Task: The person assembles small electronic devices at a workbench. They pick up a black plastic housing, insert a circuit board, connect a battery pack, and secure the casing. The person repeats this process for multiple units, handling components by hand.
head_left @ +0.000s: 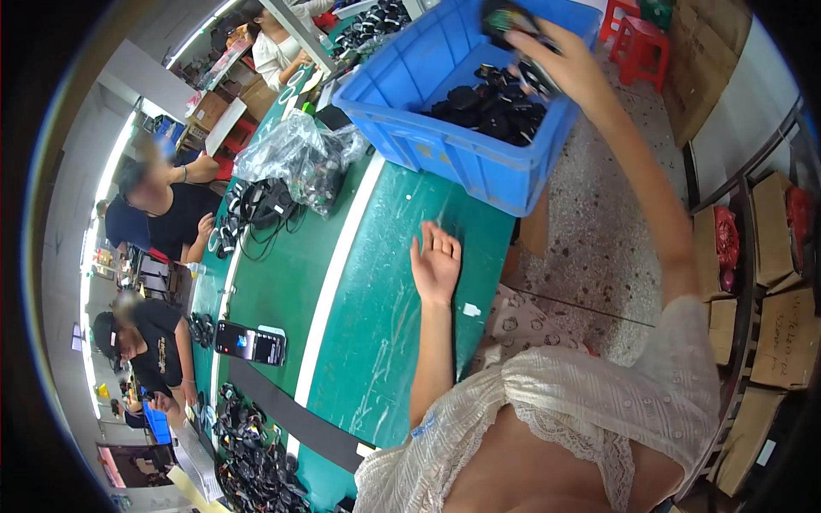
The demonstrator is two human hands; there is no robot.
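My right hand (560, 68) is raised over the blue plastic bin (428, 137) at the top, its fingers closed around black round parts (505, 24). The parts are partly hidden by the fingers and blurred, so their exact kind does not show. Below the hand, a heap of similar black parts (483, 111) lies in the bin. My left hand (437, 267) rests palm up on the green table (385, 333), fingers apart and loosely curled, holding nothing. It lies nearer to me than the bin.
A clear plastic bag (308, 158) of dark parts and black cabled pieces (265, 209) lie left of the bin. A phone (251, 344) sits on the table near a dark strip (295, 419) and a black heap (248, 453). Co-workers sit opposite; cartons (782, 338) stand at right.
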